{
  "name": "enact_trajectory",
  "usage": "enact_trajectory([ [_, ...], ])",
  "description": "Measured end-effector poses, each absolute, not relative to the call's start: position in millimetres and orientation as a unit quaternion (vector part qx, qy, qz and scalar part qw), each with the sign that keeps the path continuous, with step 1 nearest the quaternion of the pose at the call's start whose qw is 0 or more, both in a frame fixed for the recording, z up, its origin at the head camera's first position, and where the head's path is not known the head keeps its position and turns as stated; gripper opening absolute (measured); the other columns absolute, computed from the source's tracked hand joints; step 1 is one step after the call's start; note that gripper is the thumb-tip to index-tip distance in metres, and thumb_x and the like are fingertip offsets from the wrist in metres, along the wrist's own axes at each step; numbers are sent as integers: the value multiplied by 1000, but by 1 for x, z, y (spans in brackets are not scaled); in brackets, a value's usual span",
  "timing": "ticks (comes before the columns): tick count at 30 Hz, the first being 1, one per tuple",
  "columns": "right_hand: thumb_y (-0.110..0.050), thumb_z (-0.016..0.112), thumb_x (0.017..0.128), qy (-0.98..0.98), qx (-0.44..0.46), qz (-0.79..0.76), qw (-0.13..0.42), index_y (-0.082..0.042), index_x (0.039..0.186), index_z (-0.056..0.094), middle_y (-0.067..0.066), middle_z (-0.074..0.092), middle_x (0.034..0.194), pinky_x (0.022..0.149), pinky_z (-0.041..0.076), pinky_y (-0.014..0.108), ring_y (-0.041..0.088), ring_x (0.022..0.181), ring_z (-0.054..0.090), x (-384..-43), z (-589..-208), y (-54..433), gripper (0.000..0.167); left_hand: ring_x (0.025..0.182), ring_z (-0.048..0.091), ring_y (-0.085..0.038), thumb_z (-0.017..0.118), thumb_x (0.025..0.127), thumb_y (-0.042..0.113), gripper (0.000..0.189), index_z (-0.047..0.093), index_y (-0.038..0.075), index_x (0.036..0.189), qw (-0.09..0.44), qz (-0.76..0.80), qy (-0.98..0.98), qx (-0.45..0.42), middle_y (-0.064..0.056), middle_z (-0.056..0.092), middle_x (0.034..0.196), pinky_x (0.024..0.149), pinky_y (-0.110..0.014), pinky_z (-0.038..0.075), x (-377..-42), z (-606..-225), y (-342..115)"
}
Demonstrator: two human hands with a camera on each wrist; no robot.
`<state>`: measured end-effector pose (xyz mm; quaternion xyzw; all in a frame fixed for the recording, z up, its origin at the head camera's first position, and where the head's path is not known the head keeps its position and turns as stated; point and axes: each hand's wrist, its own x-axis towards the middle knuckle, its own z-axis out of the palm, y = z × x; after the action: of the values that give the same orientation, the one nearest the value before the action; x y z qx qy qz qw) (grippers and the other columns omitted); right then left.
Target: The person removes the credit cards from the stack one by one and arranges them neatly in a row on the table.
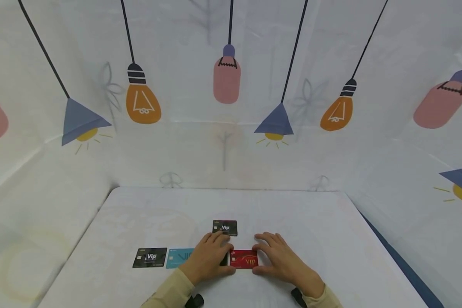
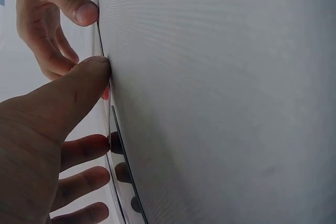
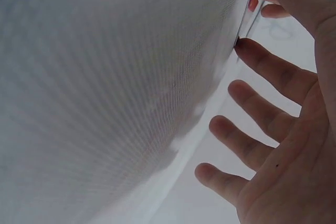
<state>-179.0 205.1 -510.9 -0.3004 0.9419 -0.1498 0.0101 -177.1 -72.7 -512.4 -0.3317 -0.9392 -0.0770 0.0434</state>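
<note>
A red VIP card (image 1: pixel 244 259) lies between my two hands at the right end of a row of cards. My left hand (image 1: pixel 208 256) has its thumb and index fingertip at the red card's left corners, its other fingers spread above. At the right corners are the thumb and index fingertip of my right hand (image 1: pixel 280 262), the remaining fingers loosely extended. A dark card (image 1: pixel 224 260) shows only partly under my left hand. The blue VIP card (image 1: pixel 179 257) next to it is partly covered by that hand.
A black VIP card (image 1: pixel 150 257) lies at the row's left end. Another black VIP card (image 1: pixel 225 227) lies farther back, just beyond my left fingertips. The white table (image 1: pixel 292 214) meets a white backdrop (image 1: pixel 231 149) printed with lamps at its far edge.
</note>
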Motion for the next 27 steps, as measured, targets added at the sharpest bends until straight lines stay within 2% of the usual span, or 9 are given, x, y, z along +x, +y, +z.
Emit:
enact_trajectory([
  [12, -60, 75, 84, 944, -294, -151, 12, -26, 128, 66, 4, 49, 149, 117, 23, 65, 33, 141, 40, -178, -511, 207, 56, 138, 46, -29, 63, 90, 66, 61, 66, 21, 133, 39, -75, -940, -332, -4, 55, 144, 115, -51, 36, -175, -510, -70],
  [19, -55, 77, 85, 938, -307, -157, -30, -24, 124, 68, 6, 52, 147, 115, 27, 64, 32, 138, 43, -177, -510, 207, 51, 132, 52, -31, 68, 91, 58, 54, 68, 19, 128, 100, -85, -931, -340, -6, 60, 137, 110, -51, 42, -177, -502, -73],
  [27, -49, 77, 87, 944, -288, -158, -30, -23, 122, 67, 6, 53, 145, 116, 28, 63, 31, 137, 43, -178, -508, 207, 45, 126, 57, -32, 75, 89, 49, 50, 68, 15, 125, 140, -93, -932, -320, -10, 62, 132, 104, -51, 47, -193, -495, -89],
])
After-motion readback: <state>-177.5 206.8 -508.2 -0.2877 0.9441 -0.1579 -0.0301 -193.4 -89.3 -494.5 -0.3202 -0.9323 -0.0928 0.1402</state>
